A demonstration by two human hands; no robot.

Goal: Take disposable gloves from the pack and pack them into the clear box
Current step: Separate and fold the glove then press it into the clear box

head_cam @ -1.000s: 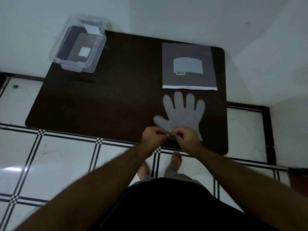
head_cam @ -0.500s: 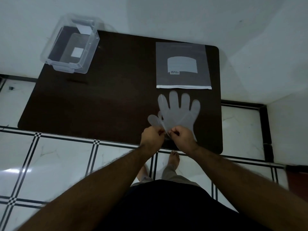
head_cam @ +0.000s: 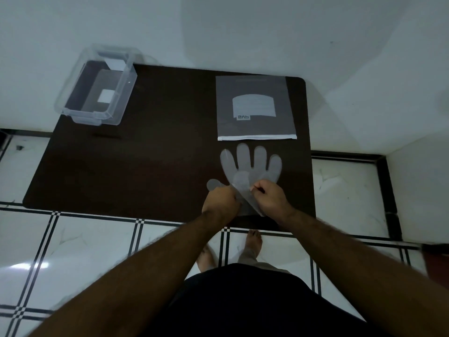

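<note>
A translucent disposable glove [head_cam: 251, 166] lies on the dark table [head_cam: 158, 166], fingers pointing away from me, just below the flat grey glove pack [head_cam: 255, 108]. My left hand [head_cam: 221, 199] pinches the glove's cuff edge on the thumb side. My right hand [head_cam: 269, 197] pinches the cuff's other layer and has folded it up over the palm area. The clear box [head_cam: 97, 86] stands open at the table's far left corner, with only white labels visible in it.
The table stands against a white wall [head_cam: 218, 32]. White floor tiles with black lines [head_cam: 97, 239] lie in front, and my bare feet [head_cam: 252, 242] show beneath the table's near edge.
Both hands have drawn the glove's cuff apart; the right hand has lifted its layer up and forward over the palm. The camera view shifted slightly.
</note>
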